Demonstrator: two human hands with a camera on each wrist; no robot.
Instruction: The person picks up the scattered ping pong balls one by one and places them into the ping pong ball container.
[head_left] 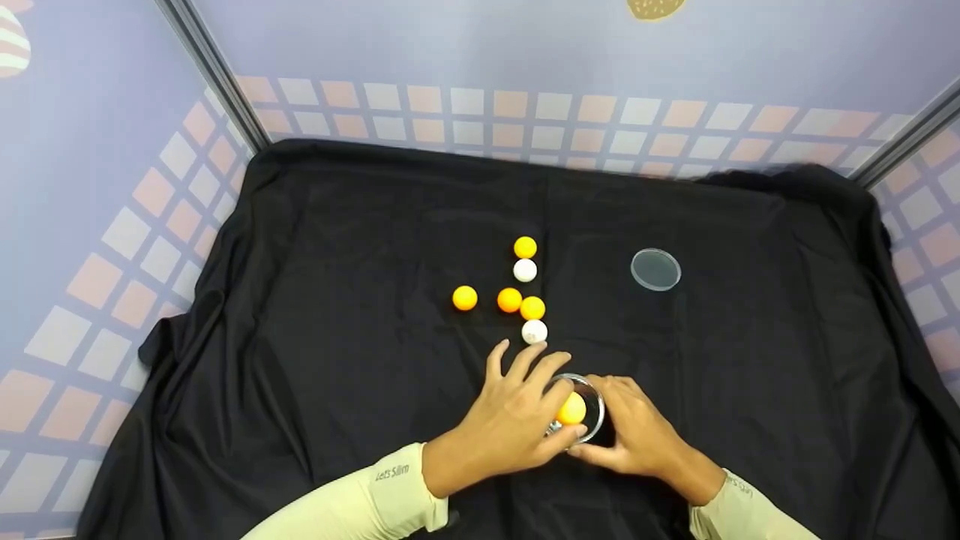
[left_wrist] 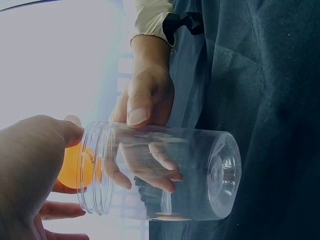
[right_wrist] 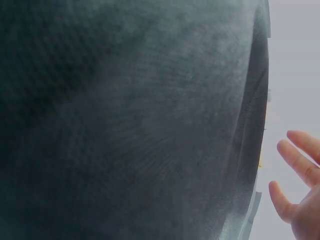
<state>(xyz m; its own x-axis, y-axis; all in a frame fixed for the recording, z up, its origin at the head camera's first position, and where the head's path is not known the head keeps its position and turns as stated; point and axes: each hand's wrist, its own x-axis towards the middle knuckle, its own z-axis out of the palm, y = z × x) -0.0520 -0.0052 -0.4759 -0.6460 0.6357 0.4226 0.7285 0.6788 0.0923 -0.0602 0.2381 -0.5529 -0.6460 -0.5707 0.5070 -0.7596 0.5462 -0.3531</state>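
My left hand [head_left: 514, 420] pinches an orange ping-pong ball [head_left: 572, 409] between thumb and index finger, its other fingers spread. The ball [left_wrist: 77, 167] sits at the open mouth of a clear plastic jar [left_wrist: 202, 150]. My right hand [head_left: 645, 427] holds the jar round its side, upright on the black cloth. No other ball shows inside the jar in the left wrist view. Just beyond the left fingertips lies a white ping-pong ball [head_left: 535, 331]. In the right wrist view, fingers [right_wrist: 300, 162] of a hand show at the right edge.
Several more balls lie farther out: an orange ball [head_left: 465, 298] to the left, others near the middle, and a white ball [head_left: 525, 270]. A clear round lid [head_left: 655, 270] lies right of them. Wrinkled black cloth [head_left: 360, 247] covers the table, with panel walls [head_left: 525, 45] behind.
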